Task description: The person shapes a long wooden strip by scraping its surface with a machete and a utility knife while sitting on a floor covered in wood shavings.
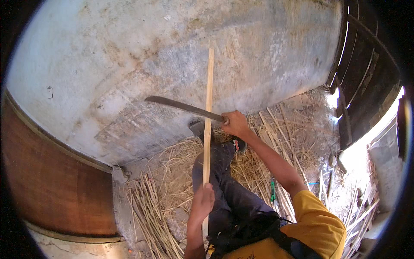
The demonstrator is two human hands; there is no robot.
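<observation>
My right hand (235, 124) is closed round the handle of a machete with a long, slightly curved dark blade (181, 105). The blade points left and crosses the upper half of a pale, flat bamboo strip (209, 86); whether its edge touches the strip, I cannot tell. Lower down, my left hand (204, 202) grips the strip, which stands lengthwise in front of my body and rises toward the wall. Part of the strip's lower end is hidden behind my left hand and wrist.
Shavings and straw-like scraps (252, 172) litter the floor round my legs. Split strips lie in a bundle (148, 211) at the left, with more at the right. A green-handled tool (272, 191) lies to the right. Ahead stands a stained wall (142, 52); a brown panel (60, 172) is at left.
</observation>
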